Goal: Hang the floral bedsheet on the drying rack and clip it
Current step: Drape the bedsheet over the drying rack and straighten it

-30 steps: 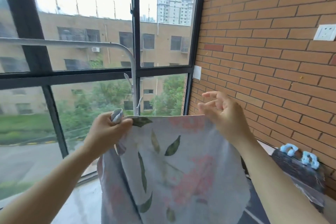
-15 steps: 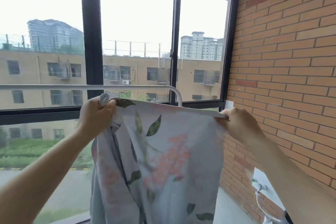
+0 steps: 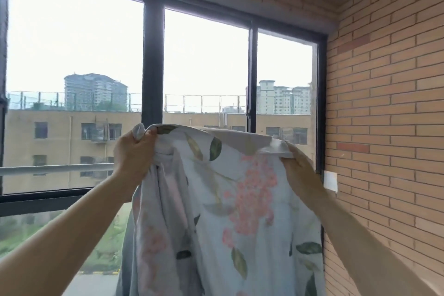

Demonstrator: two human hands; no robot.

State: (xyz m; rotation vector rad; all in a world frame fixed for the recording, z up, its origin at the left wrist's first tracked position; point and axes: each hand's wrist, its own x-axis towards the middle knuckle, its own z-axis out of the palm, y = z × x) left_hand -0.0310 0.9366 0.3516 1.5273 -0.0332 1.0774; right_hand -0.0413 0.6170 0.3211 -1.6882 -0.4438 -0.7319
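Now the floral bedsheet (image 3: 228, 199) is riding higher than a second ago, its top edge lifting above the drying rack rail (image 3: 55, 168), which is showing only at left; the sheet is probably hiding the rest. The left grip (image 3: 134, 154) is clutching a bunched corner and the right grip (image 3: 300, 170) is pinching the other, so draping it over is looking imminent.

Open air above the rail (image 3: 55, 168); bedsheet (image 3: 240, 199) hides its right end.
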